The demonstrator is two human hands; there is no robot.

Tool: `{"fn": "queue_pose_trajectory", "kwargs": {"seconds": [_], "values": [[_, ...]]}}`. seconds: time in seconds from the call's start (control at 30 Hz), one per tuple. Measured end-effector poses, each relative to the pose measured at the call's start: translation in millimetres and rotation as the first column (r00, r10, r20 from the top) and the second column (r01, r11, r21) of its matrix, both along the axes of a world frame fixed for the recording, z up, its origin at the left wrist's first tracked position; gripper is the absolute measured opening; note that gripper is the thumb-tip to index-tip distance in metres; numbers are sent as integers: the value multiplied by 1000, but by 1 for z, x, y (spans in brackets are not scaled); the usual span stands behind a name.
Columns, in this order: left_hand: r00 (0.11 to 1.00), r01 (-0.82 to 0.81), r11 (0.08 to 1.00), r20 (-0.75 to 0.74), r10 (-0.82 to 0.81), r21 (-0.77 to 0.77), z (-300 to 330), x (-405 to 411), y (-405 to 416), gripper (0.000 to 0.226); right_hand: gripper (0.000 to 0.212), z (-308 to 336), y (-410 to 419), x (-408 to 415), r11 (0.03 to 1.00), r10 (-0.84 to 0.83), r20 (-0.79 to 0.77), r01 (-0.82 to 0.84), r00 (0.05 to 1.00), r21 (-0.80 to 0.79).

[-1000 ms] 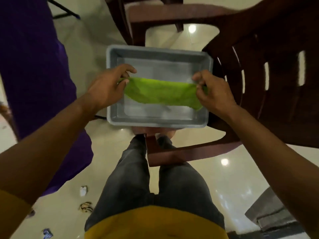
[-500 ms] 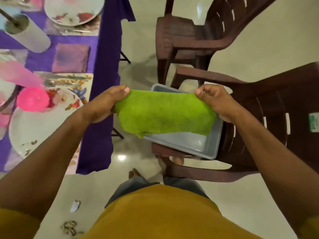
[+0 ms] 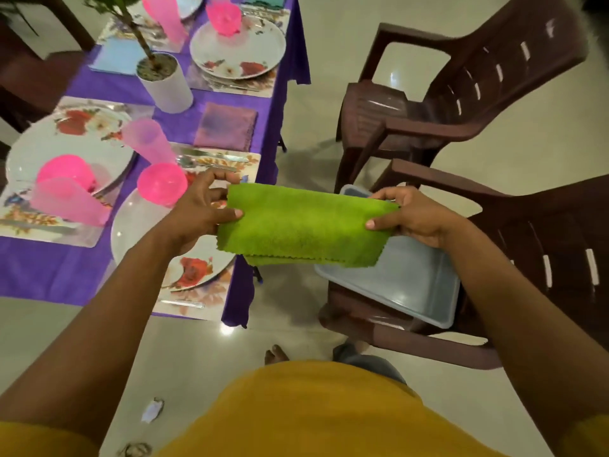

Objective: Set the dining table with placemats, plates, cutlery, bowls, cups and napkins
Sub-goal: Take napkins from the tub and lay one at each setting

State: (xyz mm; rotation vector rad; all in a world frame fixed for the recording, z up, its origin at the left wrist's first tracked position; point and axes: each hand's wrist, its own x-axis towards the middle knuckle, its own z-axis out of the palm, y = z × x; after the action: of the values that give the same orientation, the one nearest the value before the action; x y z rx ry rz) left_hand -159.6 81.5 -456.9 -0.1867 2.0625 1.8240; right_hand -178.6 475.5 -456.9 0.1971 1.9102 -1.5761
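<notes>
my left hand (image 3: 197, 212): pinching the left end of the green napkin (image 3: 303, 225), thumb on top, the other fingers spread and partly tucked behind the cloth
my right hand (image 3: 408, 216): got the right end pinched the same way, thumb on top and fingers curled underneath
green napkin: folded over, fuzzy, zigzag edges, stretched flat-ish between both hands in the air. It's off past the table edge, over the floor and the front of the grey tray (image 3: 412, 282)
grey tray: sitting on the seat of the near brown chair (image 3: 527, 245), right below my right hand, part of it hidden by the napkin
other brown chair (image 3: 461, 84): further back, side-on to the table
table (image 3: 49, 268): on my left, purple cloth hanging over the edge
nearest setting: floral placemat (image 3: 194, 298), white flowered plate (image 3: 138, 225) on it, pink bowl (image 3: 161, 183) upside down on the plate, cutlery (image 3: 211, 159) at the far side of the mat. My left hand and arm cover a chunk of this one
other settings: two more flowered plates with pink bowls, plus pale pink cups (image 3: 148, 140), kinda blurry
purple napkin (image 3: 227, 125): lying flat on the cloth, just beyond the nearest mat
white plant pot (image 3: 164, 84): middle of the table, stem going up out of shot
floor: pale tiles, some small scraps near my yellow shirt (image 3: 313, 413)
</notes>
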Motion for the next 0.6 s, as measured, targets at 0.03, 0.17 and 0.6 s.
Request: {"fn": "queue_pose_trajectory", "kwargs": {"seconds": [0.03,0.17,0.6], "values": [[999,-29,997,-48,26,-65,-6,4,-7,48,58,6,-10,4,1000,-22,-22,22,999,-17],[962,-161,948,-258,89,-273,-29,19,-19,38,56,32,-48,16,994,-81,-160,68,984,-84],[779,-65,978,-623,-73,-197,46,95,53,69,45,79,-160,32,922,-278,-222,195,934,-334]]}}
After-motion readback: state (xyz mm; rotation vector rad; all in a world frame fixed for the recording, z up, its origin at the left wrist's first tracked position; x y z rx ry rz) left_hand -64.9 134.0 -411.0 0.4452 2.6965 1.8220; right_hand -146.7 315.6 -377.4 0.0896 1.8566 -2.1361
